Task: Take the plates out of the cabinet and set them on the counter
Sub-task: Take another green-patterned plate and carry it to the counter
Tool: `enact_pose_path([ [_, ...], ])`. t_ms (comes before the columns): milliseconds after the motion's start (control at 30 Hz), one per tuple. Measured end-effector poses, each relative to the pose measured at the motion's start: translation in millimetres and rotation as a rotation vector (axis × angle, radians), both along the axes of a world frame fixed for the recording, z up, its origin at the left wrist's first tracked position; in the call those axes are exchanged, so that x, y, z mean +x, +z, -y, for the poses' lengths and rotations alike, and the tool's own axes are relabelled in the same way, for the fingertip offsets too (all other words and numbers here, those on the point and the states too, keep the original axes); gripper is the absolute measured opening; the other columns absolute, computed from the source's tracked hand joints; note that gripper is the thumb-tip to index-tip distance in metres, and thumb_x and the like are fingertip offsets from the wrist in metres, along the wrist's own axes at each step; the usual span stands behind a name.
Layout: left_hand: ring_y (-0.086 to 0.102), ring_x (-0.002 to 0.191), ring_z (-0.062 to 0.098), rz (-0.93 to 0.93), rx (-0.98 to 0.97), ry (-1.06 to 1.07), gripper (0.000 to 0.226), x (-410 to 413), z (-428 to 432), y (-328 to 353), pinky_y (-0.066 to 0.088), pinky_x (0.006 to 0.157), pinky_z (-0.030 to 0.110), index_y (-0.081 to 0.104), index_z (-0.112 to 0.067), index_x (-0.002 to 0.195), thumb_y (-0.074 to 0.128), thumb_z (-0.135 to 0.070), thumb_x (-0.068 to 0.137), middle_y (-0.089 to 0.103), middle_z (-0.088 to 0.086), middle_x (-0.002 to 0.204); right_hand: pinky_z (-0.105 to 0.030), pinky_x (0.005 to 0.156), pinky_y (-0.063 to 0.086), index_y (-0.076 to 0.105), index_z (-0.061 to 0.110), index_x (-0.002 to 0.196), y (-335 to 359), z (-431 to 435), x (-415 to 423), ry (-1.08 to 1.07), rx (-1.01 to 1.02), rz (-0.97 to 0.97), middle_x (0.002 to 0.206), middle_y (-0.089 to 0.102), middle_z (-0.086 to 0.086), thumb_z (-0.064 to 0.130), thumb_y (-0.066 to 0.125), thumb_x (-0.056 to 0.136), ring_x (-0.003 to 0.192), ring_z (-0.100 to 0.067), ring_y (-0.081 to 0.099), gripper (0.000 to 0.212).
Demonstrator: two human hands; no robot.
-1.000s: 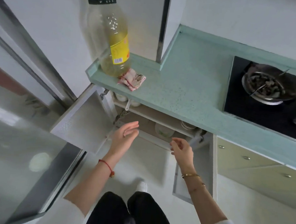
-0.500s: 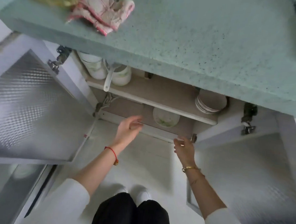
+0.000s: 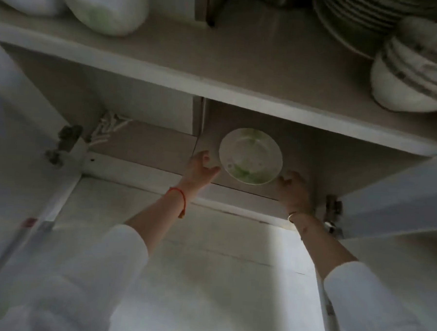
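Note:
A white plate with green marks [image 3: 251,155] lies on the cabinet's bottom shelf [image 3: 150,146]. My left hand [image 3: 201,167] is just left of the plate, fingers spread, thumb close to its rim. My right hand [image 3: 293,185] is at the plate's lower right edge, fingers relaxed. Neither hand grips the plate. A stack of plates [image 3: 354,18] stands on the upper shelf [image 3: 243,63] at the top right, partly cut off by the frame.
Stacked striped bowls [image 3: 417,67] sit on the upper shelf at right. White bowls [image 3: 104,5] sit at its left. Both cabinet doors hang open, with hinges at left [image 3: 64,142] and right [image 3: 332,211]. White floor lies below.
My head has dropped down close to the cabinet, so the counter is out of view. Both hands have reached inside onto the bottom shelf, either side of the plate.

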State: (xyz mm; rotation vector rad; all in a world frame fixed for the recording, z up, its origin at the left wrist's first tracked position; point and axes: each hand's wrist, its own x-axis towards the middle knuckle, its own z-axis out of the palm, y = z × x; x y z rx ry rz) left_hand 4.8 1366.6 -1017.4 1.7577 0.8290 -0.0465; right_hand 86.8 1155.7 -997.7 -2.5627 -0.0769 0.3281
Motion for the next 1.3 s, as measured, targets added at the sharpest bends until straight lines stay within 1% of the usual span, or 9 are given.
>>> enact_pose_path([
  [100,0.054,0.131,0.029,-0.020,0.068,-0.030,0.074,19,-6,-26,0.044,0.103,0.030,0.039,-0.008,0.149,0.074,-0.026,0.086,0.054,0.012,0.144,-0.036,0.093,0.037,0.058,-0.009,0.121,-20,-8,26,0.004,-0.058,0.025,0.126,0.061,-0.028,0.019,0.050,0.098,0.119,-0.039,0.055,0.037],
  [233,0.051,0.136,0.030,-0.005,0.084,-0.072,0.078,42,-12,-48,0.042,0.112,0.040,0.034,-0.007,0.151,0.074,-0.023,0.086,0.052,0.015,0.146,-0.035,0.095,0.036,0.053,-0.007,0.128,-37,-19,47,-0.051,-0.076,0.025,0.132,0.056,-0.028,0.022,0.048,0.098,0.125,-0.038,0.050,0.042],
  [367,0.059,0.124,0.035,0.050,0.107,-0.113,0.057,60,-14,-56,0.048,0.103,0.038,0.050,-0.001,0.135,0.071,-0.008,0.083,0.063,0.021,0.131,-0.034,0.101,0.030,0.047,-0.009,0.134,-49,-24,61,-0.083,-0.096,0.014,0.138,0.049,-0.029,0.022,0.048,0.098,0.129,-0.037,0.046,0.048],
  [533,0.056,0.126,0.040,0.106,0.017,-0.120,0.065,71,-10,-59,0.051,0.098,0.056,0.049,-0.004,0.138,0.070,0.004,0.077,0.059,0.022,0.135,-0.039,0.102,0.037,0.051,-0.009,0.130,-56,-23,70,-0.108,-0.003,0.010,0.133,0.054,-0.030,0.014,0.058,0.092,0.125,-0.039,0.050,0.045],
  [667,0.058,0.120,0.037,0.051,0.243,-0.191,0.067,67,-9,-61,0.052,0.095,0.038,0.053,-0.008,0.136,0.076,-0.007,0.073,0.061,0.020,0.130,-0.035,0.102,0.033,0.048,-0.005,0.135,-63,-27,64,-0.104,0.045,-0.005,0.137,0.052,-0.026,0.008,0.065,0.084,0.128,-0.039,0.047,0.055],
  [800,0.060,0.118,0.033,0.054,0.299,-0.203,0.064,50,-14,-62,0.053,0.095,0.040,0.060,-0.015,0.133,0.071,-0.002,0.072,0.068,0.018,0.120,-0.034,0.096,0.041,0.046,-0.001,0.136,-71,-27,49,-0.123,0.127,-0.006,0.133,0.054,-0.027,0.007,0.066,0.082,0.122,-0.039,0.052,0.058],
  [1000,0.060,0.117,0.036,0.099,0.240,-0.136,0.062,12,-28,-34,0.056,0.091,0.048,0.064,-0.014,0.127,0.070,0.005,0.069,0.070,0.012,0.115,-0.026,0.078,0.043,0.051,-0.003,0.125,-64,-33,21,-0.175,0.402,-0.011,0.121,0.062,-0.025,-0.003,0.066,0.079,0.105,-0.030,0.062,0.049],
  [1167,0.065,0.104,0.037,0.163,-0.013,-0.012,0.059,-38,-24,9,0.062,0.074,0.052,0.058,-0.014,0.119,0.070,0.018,0.071,0.058,-0.004,0.102,-0.053,0.092,0.053,0.049,-0.002,0.122,-37,-31,-23,-0.188,0.488,-0.070,0.118,0.064,-0.025,-0.005,0.063,0.079,0.109,-0.039,0.063,0.045],
  [1300,0.063,0.100,0.031,0.097,0.071,-0.011,0.063,-89,-21,60,0.061,0.074,0.054,0.054,-0.013,0.124,0.073,0.015,0.071,0.056,0.003,0.110,-0.037,0.087,0.052,0.050,0.003,0.119,11,-32,-71,-0.168,0.448,-0.099,0.113,0.067,-0.018,-0.002,0.062,0.080,0.104,-0.032,0.064,0.040],
])
